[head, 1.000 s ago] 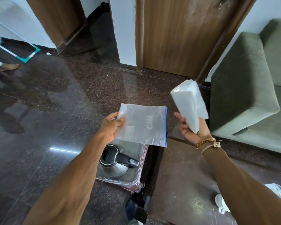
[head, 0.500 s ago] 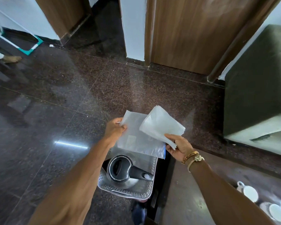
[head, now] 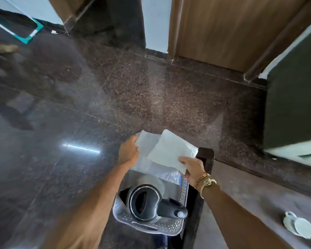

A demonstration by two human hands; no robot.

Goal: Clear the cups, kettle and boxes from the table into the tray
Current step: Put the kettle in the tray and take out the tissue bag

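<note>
A silver tray (head: pixel 175 228) with a dotted rim sits low beside the dark table (head: pixel 255 202). A steel kettle (head: pixel 145 203) with a black lid and handle stands in it. My left hand (head: pixel 128 152) grips the far left corner of a clear plastic pouch (head: pixel 152 167) with a blue edge, held over the tray's far end. My right hand (head: pixel 193 168) pinches the near corner of a flat white box (head: pixel 169 151) that lies across the pouch. A white cup (head: pixel 297 225) lies on the table at the lower right.
Polished dark stone floor (head: pixel 79 123) spreads to the left and ahead. A grey-green sofa (head: pixel 293 114) stands at the right. Wooden doors (head: pixel 223 29) and a white wall post are at the back. A person's foot (head: pixel 6 48) is at the far left.
Both hands have come down and together toward the tray. The white box, held high at the right a second ago, now lies over the pouch above the tray's far end.
</note>
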